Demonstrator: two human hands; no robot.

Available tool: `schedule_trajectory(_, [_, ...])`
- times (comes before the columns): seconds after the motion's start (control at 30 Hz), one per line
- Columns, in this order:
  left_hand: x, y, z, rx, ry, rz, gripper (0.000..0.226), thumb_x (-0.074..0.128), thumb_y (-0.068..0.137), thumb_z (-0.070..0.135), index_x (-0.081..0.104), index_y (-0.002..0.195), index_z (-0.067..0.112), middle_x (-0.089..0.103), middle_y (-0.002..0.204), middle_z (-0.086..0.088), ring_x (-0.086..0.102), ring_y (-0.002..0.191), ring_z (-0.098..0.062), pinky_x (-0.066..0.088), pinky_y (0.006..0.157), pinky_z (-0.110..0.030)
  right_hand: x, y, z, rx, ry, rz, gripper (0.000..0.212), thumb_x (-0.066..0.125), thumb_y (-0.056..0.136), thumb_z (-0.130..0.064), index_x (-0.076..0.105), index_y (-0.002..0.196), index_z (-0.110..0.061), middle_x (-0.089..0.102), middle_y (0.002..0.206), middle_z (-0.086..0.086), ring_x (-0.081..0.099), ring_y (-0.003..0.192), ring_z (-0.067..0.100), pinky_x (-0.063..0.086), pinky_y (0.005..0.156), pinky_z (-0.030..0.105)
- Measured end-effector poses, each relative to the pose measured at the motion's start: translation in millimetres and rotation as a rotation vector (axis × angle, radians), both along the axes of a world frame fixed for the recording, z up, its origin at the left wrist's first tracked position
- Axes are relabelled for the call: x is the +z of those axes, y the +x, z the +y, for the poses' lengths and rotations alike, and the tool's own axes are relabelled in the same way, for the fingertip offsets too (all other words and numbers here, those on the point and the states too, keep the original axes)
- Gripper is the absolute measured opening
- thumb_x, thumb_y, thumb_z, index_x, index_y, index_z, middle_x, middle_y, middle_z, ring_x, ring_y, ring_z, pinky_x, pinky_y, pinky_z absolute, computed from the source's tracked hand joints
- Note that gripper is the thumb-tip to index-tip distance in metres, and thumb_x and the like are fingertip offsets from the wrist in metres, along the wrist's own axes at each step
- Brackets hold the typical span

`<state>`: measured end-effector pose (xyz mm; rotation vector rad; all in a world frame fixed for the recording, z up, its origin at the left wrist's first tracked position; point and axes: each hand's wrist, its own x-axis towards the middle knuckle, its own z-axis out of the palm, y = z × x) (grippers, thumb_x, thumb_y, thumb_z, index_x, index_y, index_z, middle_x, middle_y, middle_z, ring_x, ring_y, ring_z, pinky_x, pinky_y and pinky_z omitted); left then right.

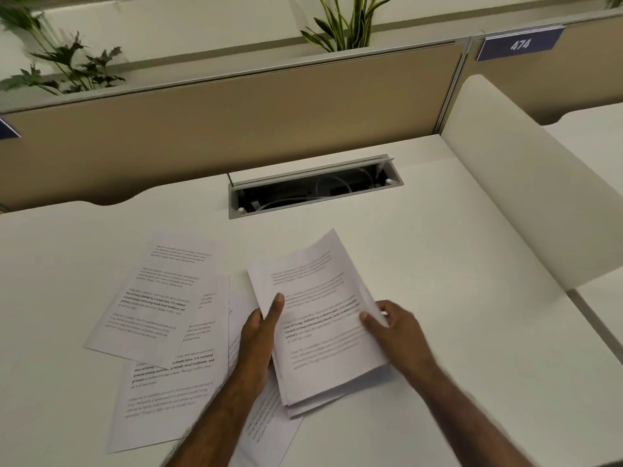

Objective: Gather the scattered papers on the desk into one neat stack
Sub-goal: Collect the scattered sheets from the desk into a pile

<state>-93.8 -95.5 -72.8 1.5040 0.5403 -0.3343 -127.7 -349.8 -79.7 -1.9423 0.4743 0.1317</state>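
Note:
A bundle of printed sheets [323, 318] is lifted off the white desk [455, 264], tilted toward me and slightly fanned at its lower edge. My left hand [259, 335] grips its left edge with the thumb on top. My right hand [394, 328] grips its right edge, thumb over the page. To the left, loose printed sheets lie flat and overlapping: one upper sheet [158, 298] angled across a lower one [168, 385]. Another sheet [266, 426] lies partly under my left forearm.
An open cable tray [313, 188] with white cables is set into the desk behind the papers. A beige partition [219, 129] runs along the back with plants above it. A white side divider [512, 197] stands at the right.

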Motion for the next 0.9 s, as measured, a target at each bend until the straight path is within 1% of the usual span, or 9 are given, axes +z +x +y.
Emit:
schedule_trajectory(0.07, [-2,-2,-3,-0.027,0.007,-0.014,0.034,0.082,0.086,0.043,0.074,0.116,0.03,0.083,0.114,0.004,0.08,0.099,-0.015,0.065,0.084,-0.039,-6,-4,13,0.052,-0.053,0.037,0.023,0.078,0.099,-0.033,0.076,0.115,-0.017,0.079,0.104,-0.004,0.076,0.091,0.015,0.049,0.065,0.007])
schedule_trajectory(0.2, [-7,-6,-8,-0.045,0.041,-0.033,0.033,0.077,0.093,0.008,0.07,0.12,0.025,0.08,0.12,0.0,0.078,0.104,-0.02,0.065,0.089,-0.042,-3,-8,18,0.121,-0.125,0.074,0.041,0.074,0.099,-0.047,0.073,0.129,-0.019,0.077,0.113,-0.008,0.07,0.093,0.011,0.042,0.064,0.001])
schedule_trajectory(0.33, [-1,-6,-8,-0.029,-0.01,-0.052,0.033,0.073,0.094,0.004,0.07,0.119,0.026,0.081,0.116,0.002,0.079,0.104,-0.022,0.064,0.092,-0.046,6,-6,-1,-0.036,-0.203,0.057,0.044,0.078,0.09,-0.059,0.073,0.118,-0.025,0.077,0.096,-0.012,0.072,0.085,0.009,0.051,0.07,0.022])
schedule_trajectory(0.47, [7,-4,-3,-0.039,-0.132,-0.066,0.039,0.073,0.095,0.006,0.066,0.13,0.021,0.081,0.121,-0.003,0.079,0.106,-0.028,0.065,0.085,-0.047,14,-7,-20,-0.109,-0.181,0.079,0.062,0.081,0.088,-0.06,0.069,0.134,-0.021,0.073,0.109,-0.006,0.07,0.101,0.017,0.05,0.09,0.031])
schedule_trajectory(0.6, [10,-3,2,-0.062,-0.23,-0.089,0.044,0.073,0.094,0.005,0.064,0.134,0.02,0.08,0.123,-0.007,0.078,0.108,-0.034,0.064,0.087,-0.052,17,-6,-29,-0.018,0.244,0.194,0.068,0.076,0.091,-0.064,0.069,0.141,-0.019,0.078,0.124,-0.005,0.074,0.118,0.017,0.055,0.11,0.042])
schedule_trajectory(0.67, [11,-4,5,-0.086,-0.214,-0.087,0.045,0.074,0.093,0.006,0.064,0.135,0.019,0.079,0.125,-0.007,0.077,0.11,-0.034,0.062,0.092,-0.055,18,-6,-29,0.065,0.584,0.234,0.057,0.077,0.096,-0.053,0.071,0.139,-0.015,0.08,0.132,0.005,0.077,0.122,0.028,0.056,0.113,0.05])
schedule_trajectory(0.73, [10,-4,7,-0.118,-0.156,-0.079,0.043,0.074,0.093,0.007,0.064,0.134,0.018,0.079,0.126,-0.007,0.077,0.112,-0.032,0.061,0.096,-0.055,16,-7,-24,0.113,0.735,0.232,0.045,0.076,0.101,-0.035,0.07,0.14,-0.012,0.079,0.136,0.01,0.076,0.124,0.035,0.055,0.113,0.054])
schedule_trajectory(0.83, [9,-3,15,-0.173,-0.009,-0.055,0.038,0.074,0.096,0.014,0.063,0.132,0.016,0.077,0.126,-0.008,0.077,0.109,-0.029,0.064,0.092,-0.045,3,-8,-11,0.092,0.633,0.229,0.035,0.07,0.105,-0.014,0.069,0.14,-0.01,0.08,0.133,0.011,0.078,0.119,0.038,0.058,0.109,0.061])
schedule_trajectory(0.9, [9,0,27,-0.162,0.084,-0.052,0.033,0.073,0.098,0.02,0.063,0.129,0.018,0.078,0.118,-0.007,0.079,0.098,-0.024,0.067,0.075,-0.033,-3,-10,-2,0.07,0.529,0.245,0.033,0.066,0.106,-0.008,0.07,0.138,-0.011,0.083,0.127,0.008,0.081,0.113,0.036,0.061,0.105,0.061])
